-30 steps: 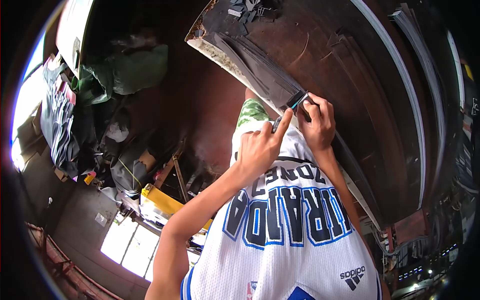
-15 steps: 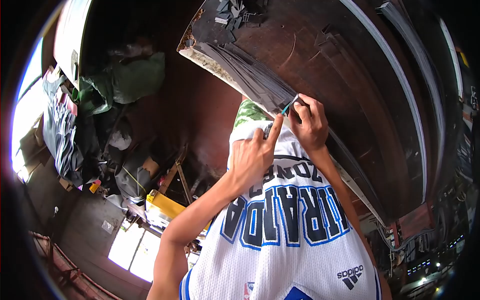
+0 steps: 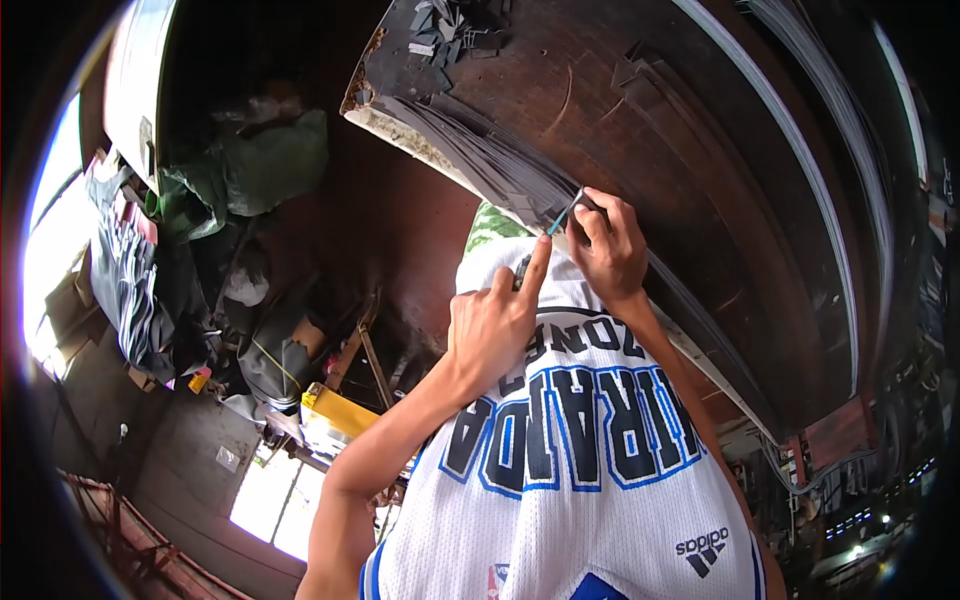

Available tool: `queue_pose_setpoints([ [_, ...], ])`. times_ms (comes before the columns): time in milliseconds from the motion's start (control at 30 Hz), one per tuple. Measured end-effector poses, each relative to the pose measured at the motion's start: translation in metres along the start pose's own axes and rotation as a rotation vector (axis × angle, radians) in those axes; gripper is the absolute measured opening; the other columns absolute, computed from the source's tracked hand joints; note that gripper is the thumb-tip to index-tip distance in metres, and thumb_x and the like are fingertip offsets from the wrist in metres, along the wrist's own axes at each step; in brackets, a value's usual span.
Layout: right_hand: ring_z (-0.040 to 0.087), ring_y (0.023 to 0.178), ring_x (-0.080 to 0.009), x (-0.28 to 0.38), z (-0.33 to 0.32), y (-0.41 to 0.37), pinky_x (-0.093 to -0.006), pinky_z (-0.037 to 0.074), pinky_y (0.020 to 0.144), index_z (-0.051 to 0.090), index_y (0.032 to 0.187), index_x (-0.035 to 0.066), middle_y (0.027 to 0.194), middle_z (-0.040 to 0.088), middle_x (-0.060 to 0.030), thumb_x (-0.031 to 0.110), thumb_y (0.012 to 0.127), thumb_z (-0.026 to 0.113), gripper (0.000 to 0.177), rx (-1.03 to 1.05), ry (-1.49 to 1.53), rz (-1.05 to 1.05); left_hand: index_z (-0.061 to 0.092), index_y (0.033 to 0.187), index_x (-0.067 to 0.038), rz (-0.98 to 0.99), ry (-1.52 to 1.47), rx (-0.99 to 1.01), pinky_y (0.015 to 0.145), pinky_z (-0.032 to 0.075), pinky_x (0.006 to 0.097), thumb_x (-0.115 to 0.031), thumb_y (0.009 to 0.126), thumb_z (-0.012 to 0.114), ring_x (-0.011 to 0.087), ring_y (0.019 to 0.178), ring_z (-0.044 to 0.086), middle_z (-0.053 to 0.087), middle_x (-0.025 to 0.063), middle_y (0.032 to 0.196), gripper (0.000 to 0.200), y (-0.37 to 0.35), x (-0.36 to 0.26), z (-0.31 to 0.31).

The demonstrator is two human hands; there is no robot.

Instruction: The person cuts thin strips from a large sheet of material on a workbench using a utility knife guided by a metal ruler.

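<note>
My right hand (image 3: 612, 250) pinches a slim blue-and-pale stick-like tool (image 3: 562, 217) at the front edge of the table. Its blue end slants down toward the ends of a fanned stack of dark grey strips (image 3: 490, 155). My left hand (image 3: 492, 325) points its index finger at the tool's blue end, seeming to touch it. The other left fingers are curled, and a small dark piece (image 3: 522, 270) shows beside them; its kind cannot be made out.
The dark brown table (image 3: 690, 190) has a worn pale edge. On it lie small grey scraps (image 3: 447, 40), brown strips (image 3: 690, 120) and long grey strips (image 3: 790, 130). To the left are green plastic bags (image 3: 260, 165), piled dark material (image 3: 135, 260) and a yellow box (image 3: 340, 410).
Both hands and the tool have shifted slightly left in view, along with the table and strips. The grips look the same.
</note>
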State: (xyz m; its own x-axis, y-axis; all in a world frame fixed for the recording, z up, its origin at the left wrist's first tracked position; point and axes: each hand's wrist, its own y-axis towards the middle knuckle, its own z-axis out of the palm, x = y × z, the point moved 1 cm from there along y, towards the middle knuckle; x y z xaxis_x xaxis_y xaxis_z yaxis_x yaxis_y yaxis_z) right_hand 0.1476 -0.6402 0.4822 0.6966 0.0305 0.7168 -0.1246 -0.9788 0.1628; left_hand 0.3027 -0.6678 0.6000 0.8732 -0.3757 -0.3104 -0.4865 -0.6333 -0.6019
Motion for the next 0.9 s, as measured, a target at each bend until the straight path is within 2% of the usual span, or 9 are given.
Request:
queue_pose_setpoints([
  [67, 0.065, 0.092, -0.03, 0.001, 0.001, -0.001, -0.0366, 0.055, 0.08, 0.061, 0.09, 0.003, 0.103, 0.064, -0.0135, 0.0, 0.077, 0.071, 0.017, 0.0, 0.009, -0.004, 0.037, 0.151, -0.013, -0.004, -0.002, -0.02, 0.043, 0.048, 0.0375, -0.009, 0.077, 0.061, 0.0264, 0.05, 0.061, 0.061, 0.0147, 0.08, 0.078, 0.0, 0.001, 0.004],
  [133, 0.064, 0.092, -0.0299, 0.002, 0.0, -0.001, -0.0368, 0.055, 0.079, 0.061, 0.09, 0.004, 0.104, 0.063, -0.0136, -0.001, 0.077, 0.071, 0.017, 0.01, -0.01, 0.003, 0.043, 0.147, -0.017, 0.035, 0.026, -0.172, 0.042, 0.045, 0.0351, -0.012, 0.083, 0.067, 0.0227, 0.047, 0.057, 0.058, 0.0078, 0.072, 0.068, 0.006, 0.0, 0.006],
  [167, 0.064, 0.092, -0.0295, 0.0, 0.001, -0.002, -0.0369, 0.055, 0.079, 0.061, 0.09, 0.004, 0.105, 0.063, -0.013, -0.001, 0.076, 0.071, 0.019, 0.011, -0.007, 0.005, 0.045, 0.146, -0.017, 0.015, 0.035, -0.16, 0.042, 0.045, 0.035, -0.011, 0.083, 0.067, 0.022, 0.046, 0.056, 0.057, 0.0069, 0.071, 0.067, 0.006, 0.0, 0.006],
  [267, 0.064, 0.092, -0.029, 0.001, 0.002, 0.0, -0.0366, 0.055, 0.078, 0.061, 0.09, 0.005, 0.105, 0.063, -0.0117, -0.002, 0.074, 0.072, 0.021, -0.009, -0.005, 0.004, 0.045, 0.146, -0.015, 0.022, -0.02, -0.161, 0.043, 0.047, 0.0358, -0.008, 0.074, 0.064, 0.0232, 0.049, 0.06, 0.06, 0.0109, 0.074, 0.075, -0.004, 0.005, 0.008],
  [367, 0.064, 0.091, -0.0288, 0.0, 0.004, -0.001, -0.0362, 0.055, 0.077, 0.061, 0.09, 0.006, 0.104, 0.064, -0.0104, -0.003, 0.072, 0.073, 0.023, -0.026, -0.031, 0.0, 0.047, 0.145, -0.016, 0.001, -0.051, -0.145, 0.042, 0.047, 0.0354, -0.007, 0.073, 0.064, 0.0236, 0.046, 0.059, 0.06, 0.0106, 0.073, 0.074, -0.012, 0.008, 0.007],
  [467, 0.065, 0.088, -0.0315, -0.001, 0.004, 0.0, -0.0387, 0.055, 0.073, 0.058, 0.092, 0.005, 0.106, 0.065, -0.0119, -0.007, 0.065, 0.077, 0.034, -0.037, -0.031, -0.022, 0.047, 0.146, -0.016, -0.008, -0.044, -0.115, 0.043, 0.047, 0.0355, -0.007, 0.074, 0.063, 0.0237, 0.045, 0.059, 0.061, 0.0118, 0.075, 0.074, -0.013, 0.011, 0.009],
  [500, 0.065, 0.088, -0.0315, -0.002, 0.005, 0.0, -0.0387, 0.055, 0.073, 0.058, 0.092, 0.005, 0.106, 0.065, -0.0119, -0.007, 0.065, 0.077, 0.034, -0.035, -0.032, -0.024, 0.047, 0.146, -0.016, -0.01, -0.047, -0.116, 0.043, 0.047, 0.0355, -0.007, 0.074, 0.063, 0.0237, 0.045, 0.059, 0.061, 0.0118, 0.075, 0.074, -0.013, 0.013, 0.01],
  [567, 0.065, 0.088, -0.0318, -0.002, 0.006, 0.0, -0.0388, 0.055, 0.073, 0.057, 0.091, 0.005, 0.105, 0.065, -0.0124, -0.007, 0.065, 0.076, 0.034, -0.045, -0.033, -0.028, 0.048, 0.144, -0.019, -0.004, -0.034, -0.141, 0.042, 0.046, 0.0348, -0.012, 0.083, 0.064, 0.0227, 0.047, 0.059, 0.058, 0.0075, 0.071, 0.064, -0.011, 0.015, 0.012],
  [900, 0.065, 0.085, -0.0285, -0.001, 0.002, 0.001, -0.0365, 0.055, 0.072, 0.061, 0.091, 0.007, 0.104, 0.064, -0.0096, -0.006, 0.069, 0.074, 0.029, -0.039, -0.018, -0.004, 0.046, 0.146, -0.019, -0.008, 0.003, -0.123, 0.041, 0.046, 0.0356, -0.011, 0.083, 0.064, 0.0233, 0.046, 0.06, 0.059, 0.0088, 0.072, 0.066, -0.004, 0.011, 0.016],
])
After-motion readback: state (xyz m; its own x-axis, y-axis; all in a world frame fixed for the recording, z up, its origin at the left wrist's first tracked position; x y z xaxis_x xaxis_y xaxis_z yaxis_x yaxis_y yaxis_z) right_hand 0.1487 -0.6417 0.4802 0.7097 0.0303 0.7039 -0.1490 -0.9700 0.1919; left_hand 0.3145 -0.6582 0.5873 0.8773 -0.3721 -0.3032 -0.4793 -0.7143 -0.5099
